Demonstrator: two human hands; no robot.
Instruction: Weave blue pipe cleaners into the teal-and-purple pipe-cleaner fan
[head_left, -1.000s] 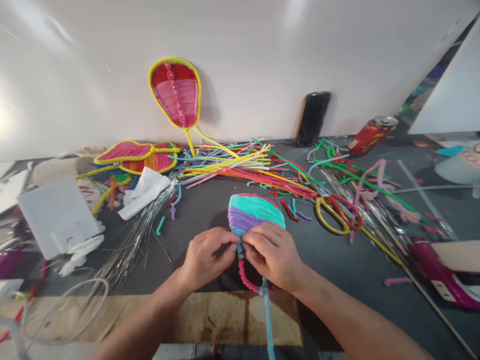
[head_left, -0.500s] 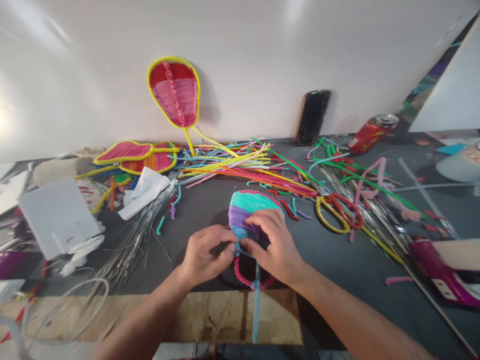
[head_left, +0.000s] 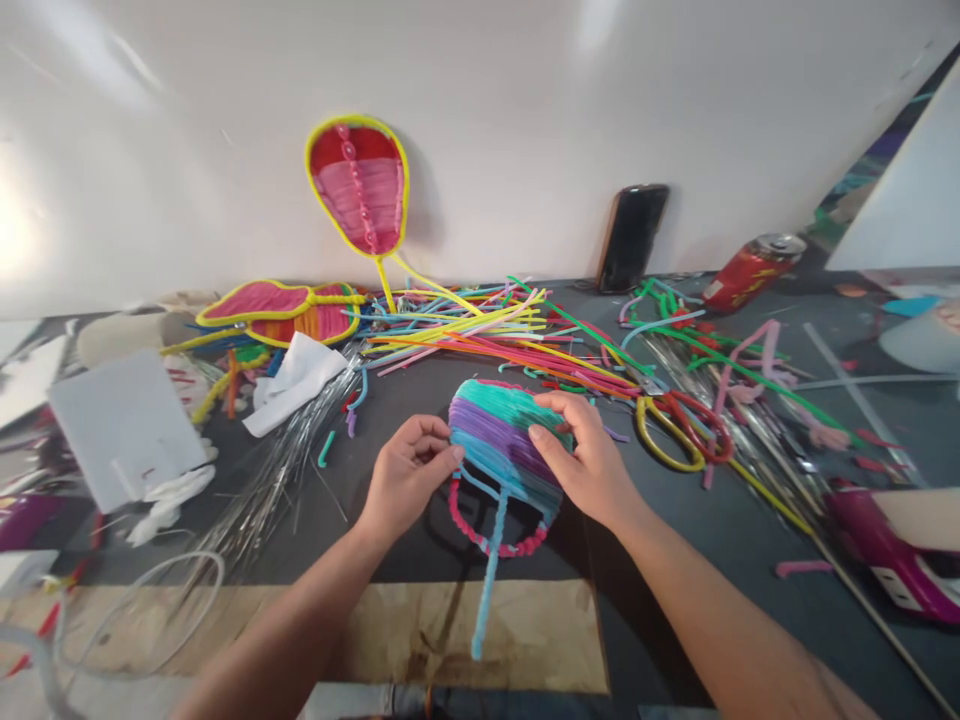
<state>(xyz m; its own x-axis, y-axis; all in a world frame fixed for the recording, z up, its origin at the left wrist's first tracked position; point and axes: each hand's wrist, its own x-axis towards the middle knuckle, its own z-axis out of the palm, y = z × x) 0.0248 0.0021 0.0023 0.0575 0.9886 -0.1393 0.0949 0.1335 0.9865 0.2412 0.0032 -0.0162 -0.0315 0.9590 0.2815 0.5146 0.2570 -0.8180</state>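
Between my two hands is a pipe cleaner panel with teal, purple and light blue stripes. Its lower part is an open loop of a bumpy pink-red frame. A light blue pipe cleaner hangs down from the panel across that loop, its end free. My left hand pinches the panel's left edge between thumb and fingers. On the right edge, my right hand grips with the thumb on the front face and the fingers at the rim; some fingertips are hidden behind it.
Loose pipe cleaners lie in a heap behind the panel. Scissors are at the right, near a red can and a leaning phone. Silvery wires spread at the left. A pink-red paddle shape stands by the wall.
My right hand has moved from the panel's lower middle to its right edge, uncovering the stripes. The panel has turned slightly, and the hanging blue pipe cleaner has swung left.
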